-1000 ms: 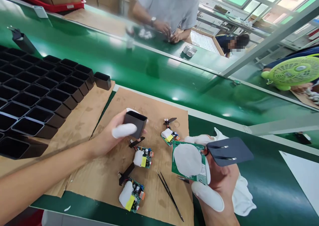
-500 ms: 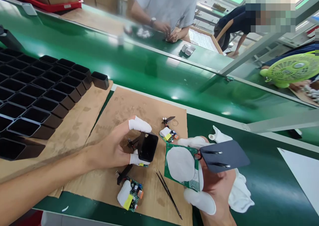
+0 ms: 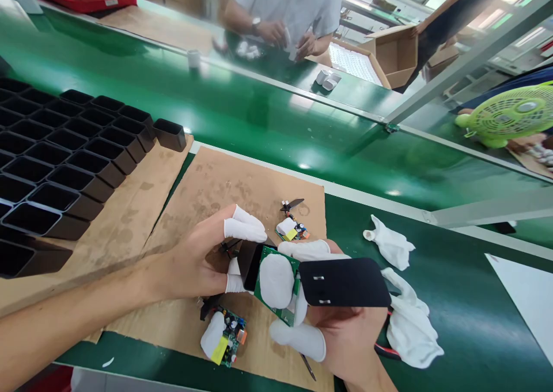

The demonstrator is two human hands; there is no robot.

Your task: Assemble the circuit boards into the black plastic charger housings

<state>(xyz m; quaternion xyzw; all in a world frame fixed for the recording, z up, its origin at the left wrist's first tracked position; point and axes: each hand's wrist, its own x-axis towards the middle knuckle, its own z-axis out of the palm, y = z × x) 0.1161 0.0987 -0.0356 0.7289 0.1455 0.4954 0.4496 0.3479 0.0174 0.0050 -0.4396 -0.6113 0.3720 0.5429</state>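
My left hand (image 3: 216,248), with white finger cots, grips a black rectangular plastic case (image 3: 249,262) whose open end faces right. In my right hand (image 3: 341,334) is a green circuit board (image 3: 291,305) with a round white pad (image 3: 276,281) on it. The board's left edge is at the mouth of the case and seems to enter it. A black end plate with two metal prongs (image 3: 345,282) hangs by the board's right side, above my right palm. Another board with white and yellow parts (image 3: 222,337) lies below my left hand, and a similar one (image 3: 292,229) lies beyond.
Rows of black cases (image 3: 52,155) stand at left on cardboard. Tweezers (image 3: 308,367) lie on the cardboard sheet (image 3: 259,178), partly hidden by my right hand. White cloth pieces (image 3: 412,323) rest at right. A rail (image 3: 268,76) crosses ahead; a co-worker (image 3: 280,11) sits beyond it, and a green fan (image 3: 514,112) stands at right.
My right hand has moved left, bringing the circuit board up to the case's open end. The end plate has turned flatter to view. Behind, a person now handles an open carton.
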